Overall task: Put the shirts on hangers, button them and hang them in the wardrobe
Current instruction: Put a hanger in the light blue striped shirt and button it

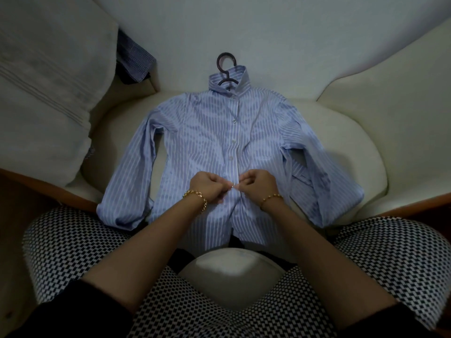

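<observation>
Your striped shirt point(195, 132) lay flat on the cream seat point(353, 152), its long axis running straight away from you, collar and hanger hook point(226, 55) pointing far, while your left hand point(207, 189) and right hand point(256, 184) pinched its front placket with curled fingers.

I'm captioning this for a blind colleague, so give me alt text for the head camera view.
The left hand and right hand pinch together the lower front edges of a blue-and-white striped shirt. It lies flat on a cream cushioned seat, a dark hanger hook poking from its collar.
</observation>
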